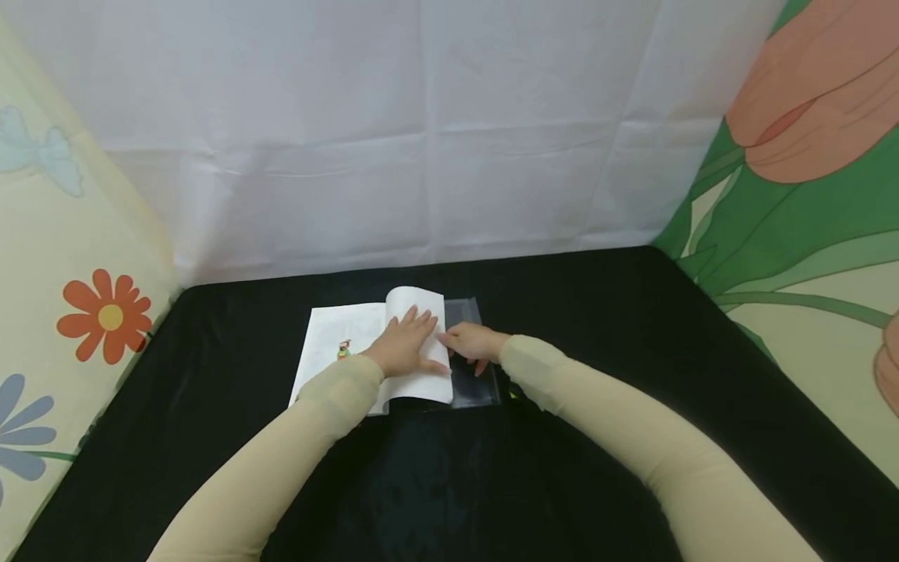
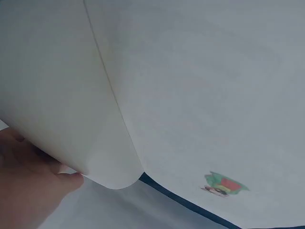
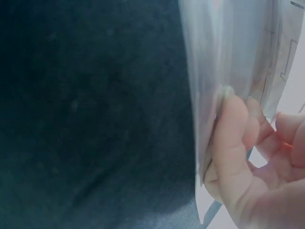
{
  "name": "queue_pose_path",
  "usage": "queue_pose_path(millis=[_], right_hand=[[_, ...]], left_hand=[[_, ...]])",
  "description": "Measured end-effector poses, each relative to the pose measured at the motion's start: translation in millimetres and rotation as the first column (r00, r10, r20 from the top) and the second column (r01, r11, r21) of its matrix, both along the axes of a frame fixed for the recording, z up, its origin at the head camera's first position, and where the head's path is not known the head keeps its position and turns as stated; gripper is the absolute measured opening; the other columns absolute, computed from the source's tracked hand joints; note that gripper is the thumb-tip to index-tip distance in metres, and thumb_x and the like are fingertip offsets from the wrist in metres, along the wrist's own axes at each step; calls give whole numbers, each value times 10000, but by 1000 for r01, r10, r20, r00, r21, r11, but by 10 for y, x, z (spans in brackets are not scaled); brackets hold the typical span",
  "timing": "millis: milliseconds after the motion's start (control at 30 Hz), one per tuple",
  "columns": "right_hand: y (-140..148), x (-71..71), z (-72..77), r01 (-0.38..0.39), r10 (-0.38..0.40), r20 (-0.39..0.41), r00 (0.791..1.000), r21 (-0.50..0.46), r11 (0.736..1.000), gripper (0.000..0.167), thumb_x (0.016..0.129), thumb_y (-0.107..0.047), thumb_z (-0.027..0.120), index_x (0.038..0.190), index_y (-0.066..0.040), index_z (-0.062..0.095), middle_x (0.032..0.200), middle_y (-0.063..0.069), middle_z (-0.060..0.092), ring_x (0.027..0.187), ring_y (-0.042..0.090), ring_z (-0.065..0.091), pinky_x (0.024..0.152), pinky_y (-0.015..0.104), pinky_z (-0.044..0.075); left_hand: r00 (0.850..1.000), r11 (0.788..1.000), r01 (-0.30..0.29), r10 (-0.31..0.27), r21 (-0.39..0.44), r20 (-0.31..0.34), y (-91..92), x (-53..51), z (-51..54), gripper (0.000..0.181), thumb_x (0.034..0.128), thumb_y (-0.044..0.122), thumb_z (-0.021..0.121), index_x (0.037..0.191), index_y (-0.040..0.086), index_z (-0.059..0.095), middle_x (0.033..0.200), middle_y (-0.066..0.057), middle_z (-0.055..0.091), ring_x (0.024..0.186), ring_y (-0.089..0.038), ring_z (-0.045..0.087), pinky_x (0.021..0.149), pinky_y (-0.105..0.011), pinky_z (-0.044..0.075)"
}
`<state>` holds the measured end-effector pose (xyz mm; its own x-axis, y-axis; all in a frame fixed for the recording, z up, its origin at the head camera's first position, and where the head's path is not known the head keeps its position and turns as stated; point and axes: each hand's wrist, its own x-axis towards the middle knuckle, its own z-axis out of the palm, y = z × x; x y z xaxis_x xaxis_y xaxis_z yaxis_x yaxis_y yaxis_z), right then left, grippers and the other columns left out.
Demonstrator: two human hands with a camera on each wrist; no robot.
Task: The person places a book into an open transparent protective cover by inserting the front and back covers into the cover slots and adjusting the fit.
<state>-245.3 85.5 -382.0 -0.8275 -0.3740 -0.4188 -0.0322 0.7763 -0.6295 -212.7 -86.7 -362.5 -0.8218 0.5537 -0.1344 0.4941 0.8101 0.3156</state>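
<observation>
An open book [image 1: 358, 324] lies on the black cloth, its right-hand page [image 1: 414, 386] bowed upward. The left hand [image 1: 403, 347] rests on that page with fingers spread; in the left wrist view, the left hand [image 2: 33, 181] is at the edge of the curved page [image 2: 62, 95]. A clear plastic cover [image 1: 474, 390] extends past the book's right side. There the right hand [image 1: 474, 342] has its fingers bent at the cover. The right wrist view shows the right hand [image 3: 257, 167] with curled fingers gripping the clear cover [image 3: 205, 71] near its edge.
A black cloth [image 1: 576, 304] covers the table. Behind it hangs a white sheet [image 1: 351, 156], with a flower-patterned panel [image 1: 42, 234] on the left and another floral panel [image 1: 808, 257] on the right. Something small and yellow [image 1: 513, 395] shows beside the right sleeve.
</observation>
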Motion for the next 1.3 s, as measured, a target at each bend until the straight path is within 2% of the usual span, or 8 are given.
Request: queue_pose_path(millis=[167, 300, 467, 600, 833, 967, 1133, 1300], right_hand=[[25, 4, 6, -18, 18, 13, 1000, -5, 1000, 400, 1045, -364, 421, 1038, -16, 618, 1046, 125, 579, 806, 259, 550, 539, 337, 554], [72, 5, 36, -30, 31, 57, 998, -25, 999, 444, 1001, -396, 517, 1221, -11, 538, 1191, 168, 528, 909, 297, 572, 577, 337, 562], [67, 10, 47, -61, 61, 67, 996, 5, 998, 866, 895, -353, 701, 1511, 10, 213, 1506, 241, 284, 1127, 352, 533, 605, 331, 566], [41, 18, 38, -104, 102, 30, 994, 91, 990, 1045, 837, -325, 776, 1529, 48, 88, 1569, 235, 183, 1261, 334, 446, 609, 314, 561], [19, 59, 51, -145, 157, -41, 987, 207, 968, 1055, 825, -325, 789, 1521, 69, 102, 1567, 231, 210, 1302, 326, 427, 607, 326, 556], [18, 110, 86, -188, 243, -124, 962, 343, 920, 1029, 825, -400, 770, 1506, 85, 171, 1524, 246, 306, 1290, 349, 458, 850, 410, 524], [-5, 168, 145, -164, 355, -237, 904, 574, 802, 997, 772, -555, 753, 1472, 30, 353, 1449, 270, 392, 1312, 435, 373, 1022, 566, 359], [-30, 188, 182, -156, 341, -181, 923, 633, 759, 1005, 787, -581, 716, 1508, -12, 307, 1556, 272, 183, 1404, 524, 116, 996, 759, 187]], left_hand=[[1000, 999, 0, -1, -50, -13, -32, 6, -43, 896, 868, 503, 677, 1492, -28, 314, 1577, -170, 230, 1469, -351, 71, 1141, -565, 107], [999, 995, -3, 0, -95, -35, -69, 4, -78, 912, 860, 516, 679, 1496, -21, 309, 1580, -156, 231, 1471, -341, 64, 1140, -567, 116], [998, 991, -25, 18, -128, -55, -106, 17, -57, 911, 856, 515, 682, 1483, -42, 325, 1570, -173, 250, 1467, -360, 82, 1134, -571, 141], [997, 987, -40, 29, -156, -69, -124, 25, -41, 895, 866, 515, 670, 1478, -46, 334, 1567, -177, 258, 1465, -362, 96, 1133, -563, 161], [997, 980, -54, 41, -190, -73, -158, 32, -50, 875, 856, 501, 689, 1464, -40, 369, 1572, -163, 253, 1465, -355, 103, 1132, -558, 171], [997, 979, -70, 60, -194, -57, -199, 35, -82, 878, 858, 514, 679, 1467, -37, 366, 1578, -159, 237, 1467, -354, 88, 1133, -561, 162], [995, 979, -98, 93, -178, -36, -263, 31, -136, 889, 870, 533, 652, 1477, -38, 343, 1582, -167, 218, 1468, -362, 60, 1133, -571, 141], [995, 980, -99, 93, -170, -45, -258, 26, -191, 895, 873, 552, 634, 1483, -31, 336, 1584, -164, 213, 1469, -360, 53, 1135, -567, 138]])
